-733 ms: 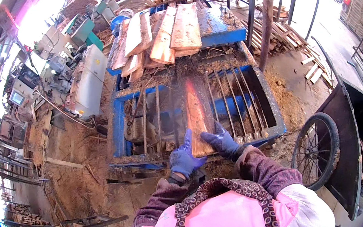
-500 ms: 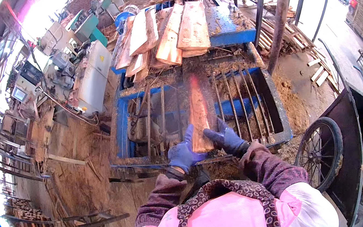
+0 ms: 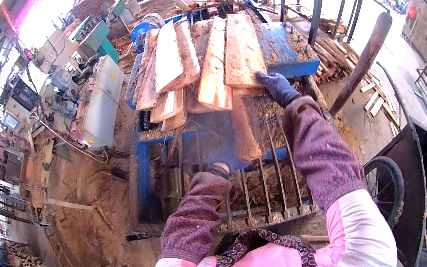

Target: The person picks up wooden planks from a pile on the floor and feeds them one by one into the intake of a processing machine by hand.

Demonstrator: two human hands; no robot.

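Note:
I stand at a blue metal rack (image 3: pixel 144 178) with slatted bars. A rough wooden plank (image 3: pixel 245 124) lies slanted on the bars. My left hand (image 3: pixel 227 160), in a blue glove and blurred by motion, grips its near end. My right hand (image 3: pixel 277 88), also gloved, reaches forward to a pile of planks at the rack's far end. Its fingers curl over the near corner of the top plank (image 3: pixel 242 44). More planks (image 3: pixel 166 58) lie fanned out to the left on the same pile.
A blue table (image 3: pixel 283 45) with sawdust carries the pile. A grey cabinet (image 3: pixel 100 101) and machines stand to the left. A dark cart with a spoked wheel (image 3: pixel 386 185) is at my right. A wooden post (image 3: pixel 363 56) and scrap timber lie beyond; sawdust covers the ground.
Both hands held the plank's near end before. My right hand has let go and stretched forward to the pile. The view has shifted closer to the pile.

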